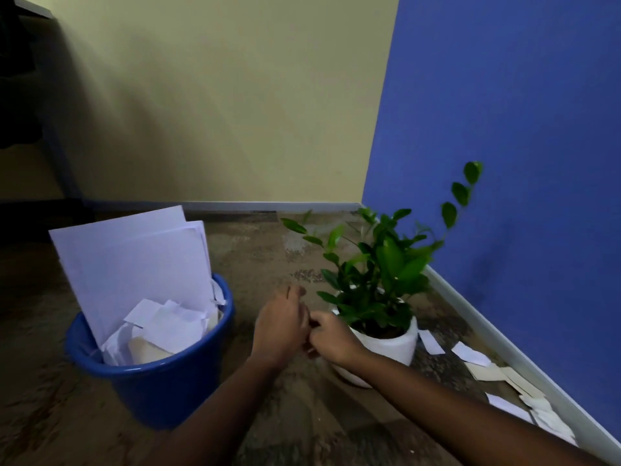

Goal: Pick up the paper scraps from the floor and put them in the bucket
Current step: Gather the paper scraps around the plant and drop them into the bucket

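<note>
Across the corner where the cream wall (218, 95) is meeting the blue wall (504, 129), the mottled brown floor (268, 250) is running forward under both arms. To the left the blue bucket (161, 395) is standing upright, holding tall white sheets (134, 264) that are leaning up out of it and torn pieces heaped inside. Just right of centre a leafy plant (383, 264) is sitting in a white pot (396, 348). Beyond the pot, along the skirting (504, 343) of the blue wall, the paper scraps (470, 354) are lying loose on the floor, well apart from the bucket. The left hand (282, 326) and right hand (331, 338) are meeting in front of the pot, touching each other, backs turned to the camera. The right hand's fingers are curling in toward the left, and one digit of the left is sticking up. Whether either is pinching a scrap I cannot tell, since no paper is showing between them. My guess is that the person is passing a small piece from hand to hand, or gathering what is held. To do it well, the holding hand should be closing fully round its paper, carrying it over the rim and releasing low beside the sheets. The reach for the remaining scraps should be going round the pot, not through the leaves.
</note>
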A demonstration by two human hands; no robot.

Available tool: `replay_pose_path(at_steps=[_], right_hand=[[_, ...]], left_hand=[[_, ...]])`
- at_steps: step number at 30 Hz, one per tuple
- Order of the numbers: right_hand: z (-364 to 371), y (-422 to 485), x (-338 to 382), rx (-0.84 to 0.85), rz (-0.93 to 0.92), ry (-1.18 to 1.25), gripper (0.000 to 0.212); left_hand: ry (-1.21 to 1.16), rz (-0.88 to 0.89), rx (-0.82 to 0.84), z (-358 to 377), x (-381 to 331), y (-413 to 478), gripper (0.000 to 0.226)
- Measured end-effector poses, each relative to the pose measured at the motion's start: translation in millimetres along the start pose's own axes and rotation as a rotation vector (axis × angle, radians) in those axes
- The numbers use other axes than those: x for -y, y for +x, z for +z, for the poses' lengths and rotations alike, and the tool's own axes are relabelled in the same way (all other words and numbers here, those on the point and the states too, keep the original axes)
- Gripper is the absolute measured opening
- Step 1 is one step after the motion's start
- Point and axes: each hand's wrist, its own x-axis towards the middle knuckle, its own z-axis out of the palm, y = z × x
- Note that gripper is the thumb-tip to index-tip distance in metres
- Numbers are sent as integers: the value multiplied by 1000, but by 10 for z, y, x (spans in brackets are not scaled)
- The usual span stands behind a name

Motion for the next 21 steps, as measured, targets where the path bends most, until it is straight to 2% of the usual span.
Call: replay_pose_path(at_steps=[4,7,13,18,21], right_hand=[[-376,-397,-505,-56,62,-78,37],[-626,-677,-836,-74,152,-149,22],[-1047,-1151,-1381,-24,286,-291,24],[-1373,-1396,-1914,-57,474,-352,29],[-1550,-1502,-2283,-110,515,-378,31]], left_hand=[[41,81,186,449,-378,-269,34],[15,159,311,781,-641,-435,34],[0,243,468,1325,-1075,-674,32],[9,230,594,1756,-1339,-707,39],[11,202,649,1998,-1457,-725,46]])
